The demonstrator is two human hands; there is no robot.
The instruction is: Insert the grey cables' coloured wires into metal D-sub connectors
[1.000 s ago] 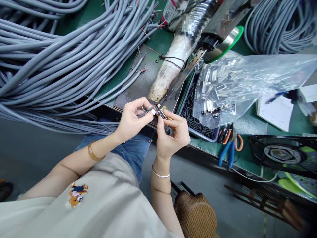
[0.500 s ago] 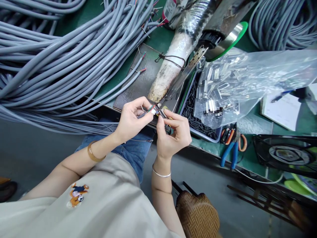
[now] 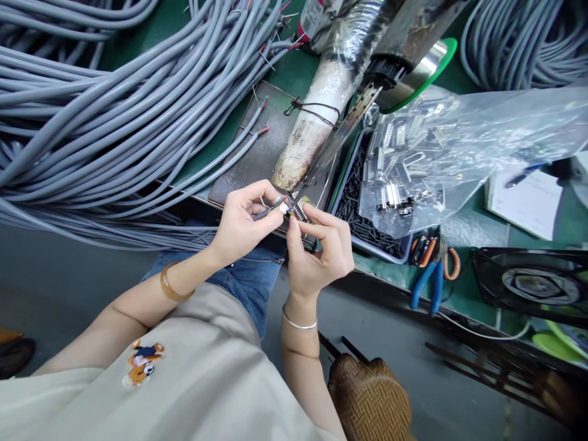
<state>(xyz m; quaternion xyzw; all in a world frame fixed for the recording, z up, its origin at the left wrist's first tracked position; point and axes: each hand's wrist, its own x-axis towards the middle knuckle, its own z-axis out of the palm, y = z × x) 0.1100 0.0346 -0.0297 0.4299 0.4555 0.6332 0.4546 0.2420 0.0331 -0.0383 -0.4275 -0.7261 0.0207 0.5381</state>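
Observation:
My left hand [image 3: 243, 217] pinches the end of a grey cable [image 3: 261, 214] between thumb and fingers. Thin coloured wires [image 3: 279, 202], red and green among them, fan out of it toward the right. My right hand [image 3: 319, 248] is closed on a small connector [image 3: 299, 212] with a row of metal pins. The wire ends meet the connector's pins, but the fingertips partly hide the contact. Just beyond both hands is the lower end of a stained white tube [image 3: 294, 156], alongside a slotted metal rod [image 3: 356, 116].
Grey cables [image 3: 138, 116] are heaped at left. To the right stand a tray of small black pieces [image 3: 356, 202], a plastic bag of metal connectors [image 3: 408, 159], a green-rimmed spool [image 3: 422, 79], blue-handled pliers [image 3: 429, 282] and a black fan [image 3: 533, 285]. A stool [image 3: 372, 398] is below.
My right thumb has shifted slightly left, closer to my left fingertips. Both hands keep their holds. A thin bright strand now shows more clearly beyond my right hand. The view has shifted a little.

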